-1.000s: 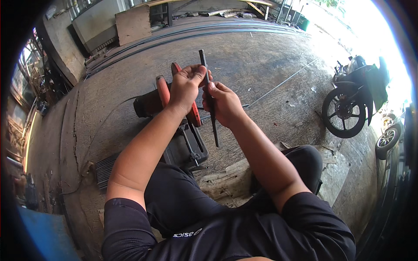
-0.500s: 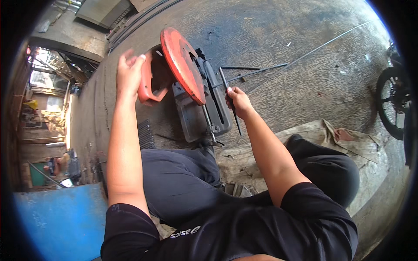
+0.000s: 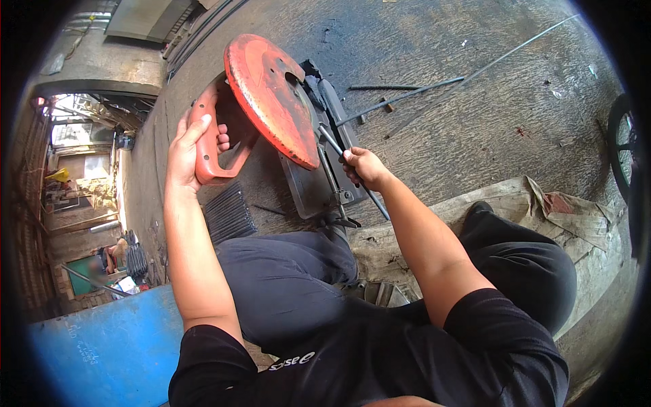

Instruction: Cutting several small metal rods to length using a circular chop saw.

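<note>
My left hand point(image 3: 184, 150) is wrapped around the orange-red loop handle point(image 3: 209, 169) of a cut-off saw point(image 3: 261, 95). Its round, worn guard stands raised over a dark grey base point(image 3: 302, 190) with a clamp screw. In my right hand point(image 3: 364, 168) is a short dark metal rod point(image 3: 377, 203), held at a slant. The rod's far end reaches the right edge of the guard; whether it touches the saw I cannot tell. A long thin rod point(image 3: 424, 88) runs from the saw's right side across the floor.
Several short cut rods point(image 3: 230, 211) lie side by side left of the saw. A dark rod piece point(image 3: 383, 87) lies beyond it. Stained cloth point(image 3: 434, 217) spreads under my legs. At the lower left is a blue panel point(image 3: 115, 346); a wheel point(image 3: 618, 149) stands at the right.
My left hand, loosely at the handle and blurred before, has closed around it. The short rod in my right hand has tilted, its far end moving left toward the guard.
</note>
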Demonstrator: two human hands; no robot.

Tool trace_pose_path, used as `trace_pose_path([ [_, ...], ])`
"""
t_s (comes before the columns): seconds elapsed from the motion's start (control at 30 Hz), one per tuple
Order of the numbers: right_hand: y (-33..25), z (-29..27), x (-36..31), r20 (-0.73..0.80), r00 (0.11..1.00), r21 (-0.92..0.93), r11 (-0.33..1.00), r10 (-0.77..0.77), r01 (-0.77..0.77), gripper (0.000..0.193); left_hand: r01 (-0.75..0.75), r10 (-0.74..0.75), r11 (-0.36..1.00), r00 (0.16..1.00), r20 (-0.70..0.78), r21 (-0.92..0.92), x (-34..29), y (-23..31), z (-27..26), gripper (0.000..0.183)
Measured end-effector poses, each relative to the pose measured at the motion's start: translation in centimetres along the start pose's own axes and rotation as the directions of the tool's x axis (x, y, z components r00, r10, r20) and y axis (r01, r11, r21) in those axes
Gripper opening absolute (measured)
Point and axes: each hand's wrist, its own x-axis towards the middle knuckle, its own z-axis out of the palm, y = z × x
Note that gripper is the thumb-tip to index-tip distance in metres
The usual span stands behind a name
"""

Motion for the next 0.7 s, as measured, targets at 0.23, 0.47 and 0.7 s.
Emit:
trace_pose_path([
  [0.23, -0.73, 0.06, -0.56, 0.146, 0.986, 0.147, 0.984, 0.084, -0.106, 0.023, -0.020, 0.020, 0.999, 1.000, -0.006, 0.050, 0.66, 0.29, -0.36, 0.058],
  [0.47, -0.52, 0.34, -0.58, 0.208, 0.973, 0.219, 0.965, 0.099, -0.145, 0.022, -0.012, 0.012, 1.000, 1.000, -0.005, 0.026, 0.10, 0.55, 0.48, 0.053],
  [0.7, -0.41, 0.53, -0.09, 0.175, 0.978, 0.127, 0.982, 0.114, -0.137, 0.019, -0.005, 0.006, 0.999, 1.000, -0.017, 0.051, 0.01, 0.57, 0.28, 0.050],
])
